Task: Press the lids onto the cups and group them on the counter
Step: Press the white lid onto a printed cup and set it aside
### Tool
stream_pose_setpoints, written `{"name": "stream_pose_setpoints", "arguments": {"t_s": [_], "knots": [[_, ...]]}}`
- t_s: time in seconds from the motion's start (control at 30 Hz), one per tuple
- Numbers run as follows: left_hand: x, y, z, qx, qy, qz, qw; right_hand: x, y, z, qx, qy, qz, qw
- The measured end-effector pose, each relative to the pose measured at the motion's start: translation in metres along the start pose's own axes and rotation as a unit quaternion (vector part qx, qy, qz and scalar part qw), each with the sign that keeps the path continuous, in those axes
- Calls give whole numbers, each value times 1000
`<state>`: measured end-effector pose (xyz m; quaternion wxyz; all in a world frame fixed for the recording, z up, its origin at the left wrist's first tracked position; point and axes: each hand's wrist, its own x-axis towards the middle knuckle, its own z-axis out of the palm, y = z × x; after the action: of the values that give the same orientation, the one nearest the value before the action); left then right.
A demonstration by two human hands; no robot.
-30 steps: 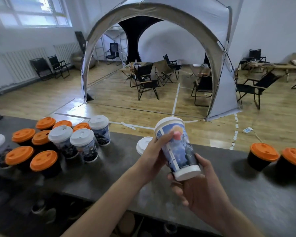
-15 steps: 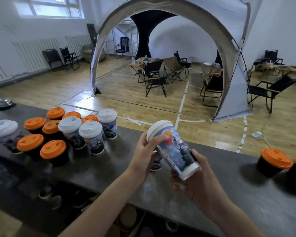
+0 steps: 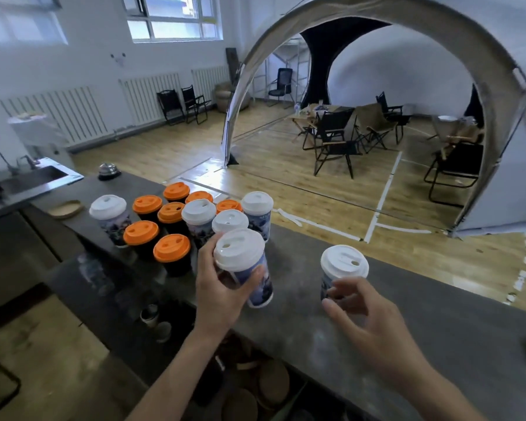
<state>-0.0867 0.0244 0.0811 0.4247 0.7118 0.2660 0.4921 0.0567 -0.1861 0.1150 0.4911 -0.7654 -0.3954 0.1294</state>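
Item 1: white-lidded cup (image 3: 240,250), gripped by the left hand (image 3: 219,294), fingers curled round it, just beside the grouped cups (image 3: 171,248) on the desk (image 3: 438,329).
Item 2: second cup (image 3: 344,264), upright on the desk; the right hand (image 3: 374,320) is held loosely spread at it, contact not discernible.

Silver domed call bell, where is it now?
In the head view the silver call bell sits far left on the dark counter, beyond the orange-lidded black cups, near the steel sink.

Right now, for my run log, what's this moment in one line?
left hand: grips tilted lidded cup | right hand: open by lone cup
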Motion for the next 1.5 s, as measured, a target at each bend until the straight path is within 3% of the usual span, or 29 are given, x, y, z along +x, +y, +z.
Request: {"name": "stream_pose_setpoints", "arguments": {"t_s": [0.07, 0.13, 0.33, 0.5, 0.63, 0.8, 1.07, 1.17, 1.27, 1.37, 1.43, 1.5], "knots": [[6, -29, -18, 111, 27, 51, 992, 9, 4, 10, -26, 1, -51, 998], [12, -49, -27, 158, 41, 46, 985, 17, 5, 17, -53, -4, -82, 995], [32, -81, -27, 164, 46, 14, 985, 30, 7, 28, -99, 15, -147, 984], [31, -82, -24, 161, 43, 12, 986, 41, 28, 20, -185, 114, -218, 952], [21, -74, -23, 180, 69, 29, 981, 51, 52, 8, -215, 119, -131, 961], [11, -55, -19, 230, 94, 80, 965, 58, 79, 10, -83, 65, -8, 994], [-12, -36, 3, 262, 110, 105, 953, 63, 106, 22, 84, 97, 62, 990], [-32, -23, 33, 209, 40, 158, 964, 47, 111, 16, 79, 106, 40, 990], [-50, -12, 72, 91, -109, 140, 980, 16, 118, 2, 50, 124, 8, 991], [-60, 6, 119, -24, -243, 20, 970, -13, 130, -14, 11, 126, 5, 992], [-64, 21, 155, -126, -309, -85, 939, -22, 137, -23, -2, 110, 13, 994], [-69, 31, 189, -214, -322, -184, 904, -25, 142, -28, 3, 116, 21, 993]]}}
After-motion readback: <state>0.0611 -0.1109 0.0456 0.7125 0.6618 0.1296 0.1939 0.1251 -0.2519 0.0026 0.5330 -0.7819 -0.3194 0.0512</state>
